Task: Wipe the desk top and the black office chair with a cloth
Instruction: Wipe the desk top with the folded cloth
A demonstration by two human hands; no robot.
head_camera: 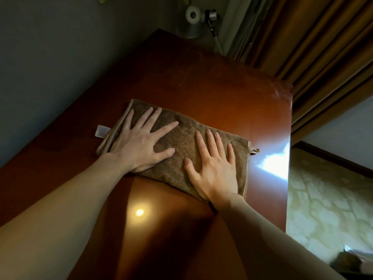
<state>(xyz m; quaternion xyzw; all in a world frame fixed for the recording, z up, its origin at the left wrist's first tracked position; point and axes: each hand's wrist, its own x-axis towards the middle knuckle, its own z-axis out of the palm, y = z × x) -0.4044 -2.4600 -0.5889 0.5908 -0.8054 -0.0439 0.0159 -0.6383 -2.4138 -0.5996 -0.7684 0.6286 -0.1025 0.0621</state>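
Brown cloth (181,138), folded into a long pad, flat on the reddish-brown desk top (201,83), about mid-desk and slanted across it. Left hand (139,144) down on the cloth's left half, palm flat, fingers straight and fanned wide, thumb out toward the middle. Right hand (214,170) down on the right half, palm flat too, fingers straight and closer together, thumb splayed to the left. No pinching, no curling round the fabric: just two flat palms pressing on top. Hands near each other but apart, a strip of cloth bare between them. Heel of the left hand at the cloth's near edge; right wrist over the near right corner.

White label (102,131) sticking out from the cloth's left end onto the wood. Small loop (254,151) poking out at the right end, near the desk's right edge. Both bare forearms (60,219) reaching in from the bottom of the view.

Glossy wood in front of the cloth, with a round spot of light (139,212) mirrored between the forearms and a bright white glare (274,162) by the right edge. At the far end of the desk, a grey desk lamp (191,23), blurred. Grey wall (50,57) along the left side. Brown-gold curtain (314,47) to the right, pale patterned floor (323,199) below it.
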